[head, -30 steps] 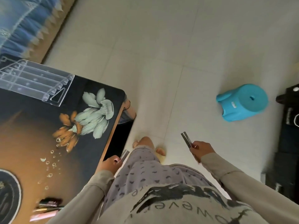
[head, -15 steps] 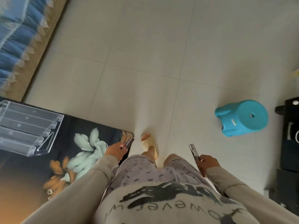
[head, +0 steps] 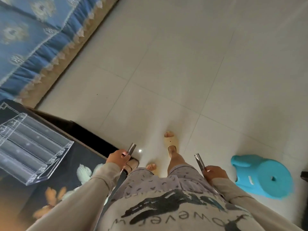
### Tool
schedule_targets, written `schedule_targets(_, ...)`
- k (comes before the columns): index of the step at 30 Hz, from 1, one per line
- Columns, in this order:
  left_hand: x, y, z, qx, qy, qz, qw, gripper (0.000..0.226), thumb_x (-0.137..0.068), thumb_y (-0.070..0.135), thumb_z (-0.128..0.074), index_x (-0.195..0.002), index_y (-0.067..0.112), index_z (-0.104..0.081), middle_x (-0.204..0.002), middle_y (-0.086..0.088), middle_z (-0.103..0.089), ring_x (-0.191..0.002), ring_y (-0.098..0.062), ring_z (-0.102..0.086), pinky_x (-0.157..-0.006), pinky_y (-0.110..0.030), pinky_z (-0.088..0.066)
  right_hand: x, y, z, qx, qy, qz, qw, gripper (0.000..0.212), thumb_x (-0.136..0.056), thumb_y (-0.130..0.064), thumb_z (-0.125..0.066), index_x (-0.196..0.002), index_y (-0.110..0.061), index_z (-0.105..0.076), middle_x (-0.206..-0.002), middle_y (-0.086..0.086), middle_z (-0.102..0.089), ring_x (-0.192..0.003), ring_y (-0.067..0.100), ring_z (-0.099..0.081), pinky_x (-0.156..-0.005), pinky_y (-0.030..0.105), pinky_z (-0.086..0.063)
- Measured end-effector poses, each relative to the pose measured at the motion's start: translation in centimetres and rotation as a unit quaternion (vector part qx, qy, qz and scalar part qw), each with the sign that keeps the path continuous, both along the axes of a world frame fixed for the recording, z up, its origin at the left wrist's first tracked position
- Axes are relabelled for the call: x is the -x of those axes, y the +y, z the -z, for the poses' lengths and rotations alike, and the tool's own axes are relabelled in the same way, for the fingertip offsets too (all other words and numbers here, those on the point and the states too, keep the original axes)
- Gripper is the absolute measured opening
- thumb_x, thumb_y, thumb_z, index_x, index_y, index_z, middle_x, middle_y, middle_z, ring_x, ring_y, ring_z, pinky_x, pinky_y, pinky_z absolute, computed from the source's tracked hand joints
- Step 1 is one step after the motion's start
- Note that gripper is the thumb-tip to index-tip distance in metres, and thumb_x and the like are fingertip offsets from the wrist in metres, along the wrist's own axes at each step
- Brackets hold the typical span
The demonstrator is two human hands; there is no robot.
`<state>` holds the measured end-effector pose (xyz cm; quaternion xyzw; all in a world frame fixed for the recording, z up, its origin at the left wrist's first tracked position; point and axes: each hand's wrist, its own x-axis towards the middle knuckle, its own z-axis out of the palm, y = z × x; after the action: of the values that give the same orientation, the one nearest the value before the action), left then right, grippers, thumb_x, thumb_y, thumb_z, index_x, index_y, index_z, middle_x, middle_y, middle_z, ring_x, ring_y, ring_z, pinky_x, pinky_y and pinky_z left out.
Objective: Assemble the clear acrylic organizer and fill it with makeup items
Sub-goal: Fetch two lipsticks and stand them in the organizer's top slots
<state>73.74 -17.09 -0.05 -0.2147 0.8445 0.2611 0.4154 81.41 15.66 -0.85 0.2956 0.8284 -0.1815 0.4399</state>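
The left hand curls its fingers round a slim tube; the right hand grips a second tube. They are perhaps lipsticks, though blur hides detail. The clear organizer sits on the table, well left. Best to turn there and slot each in singly.

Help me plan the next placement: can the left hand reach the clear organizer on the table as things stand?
Probably yes. The left hand, gripping a slim silver tube, is at the corner of the table, and only patterned tabletop lies between it and the clear organizer.
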Motion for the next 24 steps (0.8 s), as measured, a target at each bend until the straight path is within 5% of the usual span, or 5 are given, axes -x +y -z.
schedule_targets(4, 0.9, 0.7, 0.6, 0.033, -0.03, -0.076, 0.996, 0.023, -0.091, 0.02, -0.05, -0.11, 0.011, -0.059, -0.107, -0.013, -0.069, -0.098, -0.029, -0.066, -0.083, -0.03, -0.048, 8.8, 1.7, -0.3, 0.028, 0.037, -0.04, 0.998, 0.025, -0.087, -0.025, -0.054, -0.105, -0.014, -0.068, -0.111, 0.011, -0.069, -0.103, 0.027, -0.06, -0.073, 0.02, -0.034)
schedule_targets(8, 0.8, 2.2, 1.2, 0.046, -0.055, -0.146, 0.987, 0.008, -0.091, 0.02, -0.046, -0.089, 0.018, -0.054, -0.073, -0.003, -0.064, -0.08, -0.025, -0.062, -0.068, -0.024, -0.04, 17.5, 2.3, -0.7, 0.065, 0.054, -0.101, 0.991, 0.024, -0.084, -0.021, -0.061, -0.104, -0.011, -0.069, -0.106, 0.014, -0.07, -0.094, 0.028, -0.06, -0.076, 0.023, -0.04)
schedule_targets(14, -0.1, 4.4, 1.6, 0.071, -0.093, -0.243, 0.963, 0.035, -0.093, 0.039, -0.041, -0.108, 0.014, -0.061, -0.112, -0.012, -0.067, -0.106, -0.031, -0.061, -0.075, -0.027, -0.037, 27.6, -0.3, -1.4, 0.111, 0.097, -0.201, 0.968, 0.021, -0.083, -0.017, -0.063, -0.098, -0.003, -0.069, -0.084, 0.016, -0.066, -0.081, 0.028, -0.059, -0.076, 0.03, -0.046)
schedule_targets(20, 1.6, 3.8, 2.4, 0.039, -0.106, -0.374, 0.92, 0.031, -0.089, 0.037, -0.048, -0.103, 0.016, -0.066, -0.106, -0.012, -0.069, -0.085, -0.026, -0.057, -0.073, -0.025, -0.038, 33.9, -5.0, -0.9, 0.133, 0.081, -0.248, 0.956, 0.019, -0.084, -0.015, -0.061, -0.098, -0.006, -0.069, -0.087, 0.014, -0.066, -0.072, 0.025, -0.054, -0.051, 0.019, -0.04)
schedule_targets(24, 5.1, 1.4, 3.1, 0.04, -0.08, -0.402, 0.911, 0.025, -0.09, 0.026, -0.047, -0.104, 0.013, -0.063, -0.093, -0.01, -0.064, -0.078, -0.021, -0.05, -0.071, -0.025, -0.037, 37.6, -8.7, 0.1, 0.119, 0.058, -0.295, 0.946, 0.018, -0.083, -0.017, -0.061, -0.096, -0.005, -0.069, -0.083, 0.011, -0.064, -0.073, 0.023, -0.054, -0.07, 0.03, -0.049)
